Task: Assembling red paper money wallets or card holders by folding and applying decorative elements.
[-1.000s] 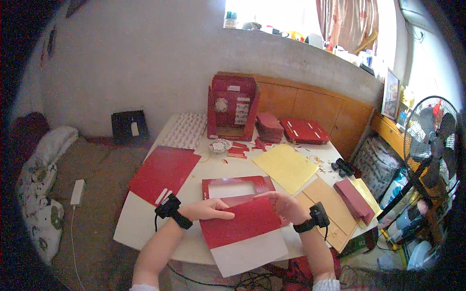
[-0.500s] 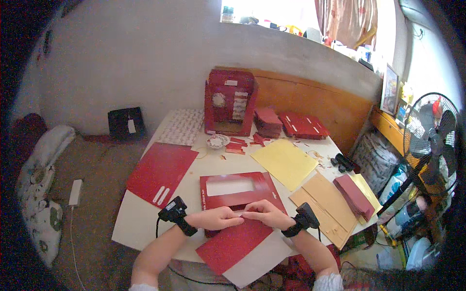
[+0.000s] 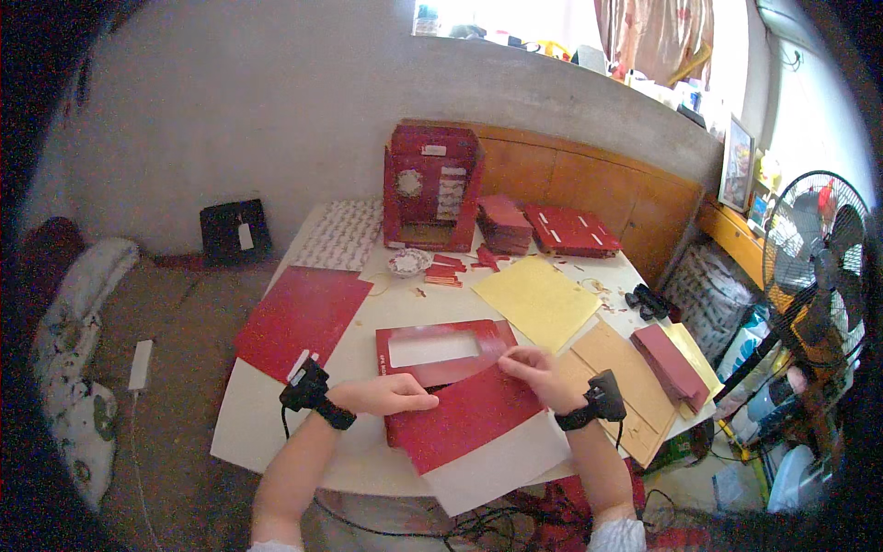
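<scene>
I see my two hands: my left hand [image 3: 386, 396] and my right hand [image 3: 533, 373]. Each wrist has one black band, so two bands. There is one red card with a window hole [image 3: 441, 350] and one big red sheet [image 3: 303, 317]. I count one yellow sheet [image 3: 536, 299], one tall red box [image 3: 432, 184], one small bowl [image 3: 407, 262] and one fan [image 3: 814, 262].

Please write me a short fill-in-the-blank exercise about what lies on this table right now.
1. Both hands rest on a sheet of ____ card.
2. The red frame piece has a ____ window cut in it.
3. The yellow sheet lies to the ____ of that frame piece.
4. The standing fan is at the table's ____ side.

Missing words: red; rectangular; right; right
</scene>
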Motion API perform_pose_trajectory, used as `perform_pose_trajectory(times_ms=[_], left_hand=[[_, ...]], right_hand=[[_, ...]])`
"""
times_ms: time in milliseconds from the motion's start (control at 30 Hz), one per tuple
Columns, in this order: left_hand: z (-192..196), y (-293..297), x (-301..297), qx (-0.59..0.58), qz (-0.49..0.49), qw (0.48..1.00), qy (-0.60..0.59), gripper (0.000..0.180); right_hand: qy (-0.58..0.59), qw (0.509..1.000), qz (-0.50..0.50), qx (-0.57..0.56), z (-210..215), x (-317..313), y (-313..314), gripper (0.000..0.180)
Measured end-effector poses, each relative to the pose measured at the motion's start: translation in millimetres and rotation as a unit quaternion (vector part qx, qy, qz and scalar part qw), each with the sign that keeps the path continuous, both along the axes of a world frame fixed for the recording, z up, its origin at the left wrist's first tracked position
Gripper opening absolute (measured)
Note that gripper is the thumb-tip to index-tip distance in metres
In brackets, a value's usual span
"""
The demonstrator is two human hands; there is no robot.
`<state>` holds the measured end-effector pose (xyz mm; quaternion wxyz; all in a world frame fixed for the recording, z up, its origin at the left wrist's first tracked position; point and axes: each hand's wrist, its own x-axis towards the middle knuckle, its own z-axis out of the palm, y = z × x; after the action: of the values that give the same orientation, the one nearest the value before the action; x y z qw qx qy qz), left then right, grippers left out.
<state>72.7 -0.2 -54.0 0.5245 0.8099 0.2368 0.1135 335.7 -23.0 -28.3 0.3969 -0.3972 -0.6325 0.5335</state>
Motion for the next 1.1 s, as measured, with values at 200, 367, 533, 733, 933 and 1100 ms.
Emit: perform_pose_trajectory(times_ms=[200,367,533,733,933,1100], left_hand=[[9.1,1.6,-8.0,0.010,0.009,1.000,-0.003,0.045],[21.8,-6.0,-2.4,-0.033,0.115,0.992,-0.036,0.041],[6.0,2.6,-7.7,-0.065,0.095,0.989,-0.087,0.041],[-2.6,10.0,-11.8,-0.273,0.043,0.920,-0.279,0.041],[7.8,-8.2,7.9,-0.053,0.159,0.981,-0.092,0.045],[-0.5,0.3,5.6,-0.077,0.222,0.955,-0.181,0.037]], right_hand=[[0.015,0.999,-0.026,0.013,-5.0,9.0,6.6,0.021],[0.044,0.993,-0.107,0.015,-6.9,19.0,13.0,0.022],[0.055,0.994,-0.096,0.022,-7.6,17.1,15.0,0.022],[0.154,0.975,-0.160,0.005,-16.5,15.0,20.6,0.023],[0.306,0.932,-0.163,-0.105,-23.1,12.7,24.6,0.035],[0.388,0.912,-0.043,-0.128,-23.2,13.2,22.0,0.044]])
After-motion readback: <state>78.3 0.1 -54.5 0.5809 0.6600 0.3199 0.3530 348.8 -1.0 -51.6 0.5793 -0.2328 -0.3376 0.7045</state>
